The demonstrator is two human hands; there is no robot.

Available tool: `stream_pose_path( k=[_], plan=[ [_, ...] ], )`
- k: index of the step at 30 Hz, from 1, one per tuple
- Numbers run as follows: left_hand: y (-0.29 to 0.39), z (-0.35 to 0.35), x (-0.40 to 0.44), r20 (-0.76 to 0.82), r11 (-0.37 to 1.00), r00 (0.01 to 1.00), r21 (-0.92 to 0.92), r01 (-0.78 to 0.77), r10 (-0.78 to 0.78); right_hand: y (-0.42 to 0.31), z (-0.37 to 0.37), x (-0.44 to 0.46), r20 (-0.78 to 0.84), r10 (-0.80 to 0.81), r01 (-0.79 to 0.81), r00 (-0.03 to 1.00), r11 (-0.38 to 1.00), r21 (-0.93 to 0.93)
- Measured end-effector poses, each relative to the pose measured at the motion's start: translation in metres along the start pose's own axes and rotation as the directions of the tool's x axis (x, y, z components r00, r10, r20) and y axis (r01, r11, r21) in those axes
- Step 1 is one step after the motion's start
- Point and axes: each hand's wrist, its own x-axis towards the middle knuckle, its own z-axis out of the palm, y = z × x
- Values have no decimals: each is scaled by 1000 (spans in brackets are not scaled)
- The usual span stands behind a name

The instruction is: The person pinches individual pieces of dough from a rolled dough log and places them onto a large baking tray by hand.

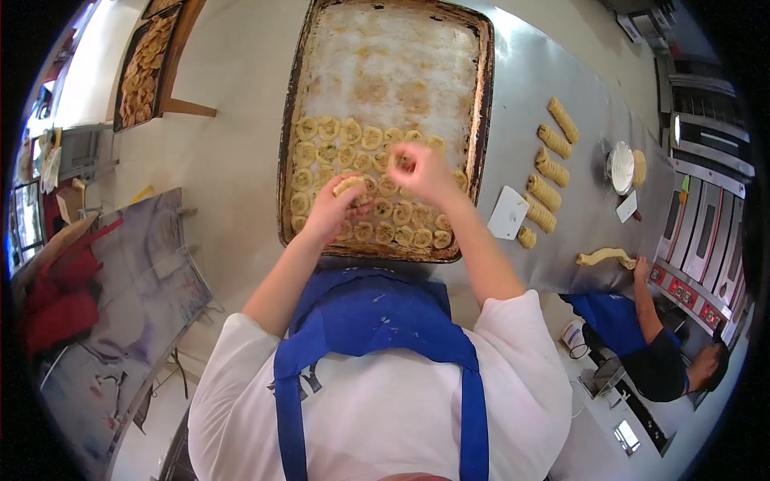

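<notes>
A large worn baking tray [484, 96] lies in front of me, its nearer half covered with rows of round dough slices [350, 132]. Above the left middle of these rows, my left hand [330, 210] is closed around a few pale dough slices [350, 186]. My right hand [425, 172] hovers over the rows to the right, its fingers curled around a dough slice [403, 163]. The two hands are apart. Bare, stained metal shows in the far half of the tray.
On the steel table [513, 120] to the right lie several dough rolls [545, 192], a white scraper [508, 212] and a bowl [621, 168]. A co-worker's hand [642, 268] touches a long dough strip [603, 256]. A tray of baked pieces [144, 72] stands far left.
</notes>
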Motion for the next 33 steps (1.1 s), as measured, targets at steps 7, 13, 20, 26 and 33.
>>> stream_pose_path(
  k=[7,13,20,26,33],
  plan=[
    [12,-17,-10,61,985,995,-152,86,-78,62,2,98,-104,-270,190,957,858,-477],
    [7,-32,-16,252,877,955,-408,253,-158,37,11,128,-397,-41,-186,917,837,-514],
    [15,-33,-20,333,875,936,-411,256,-117,55,28,150,-331,-262,-81,907,661,-746],
    [13,-42,-29,312,856,946,-462,230,-85,53,22,164,-458,-161,-234,874,687,-688],
    [5,-57,-32,323,870,939,-423,253,-116,38,8,155,-445,-195,-198,874,693,-693]
  ],
)
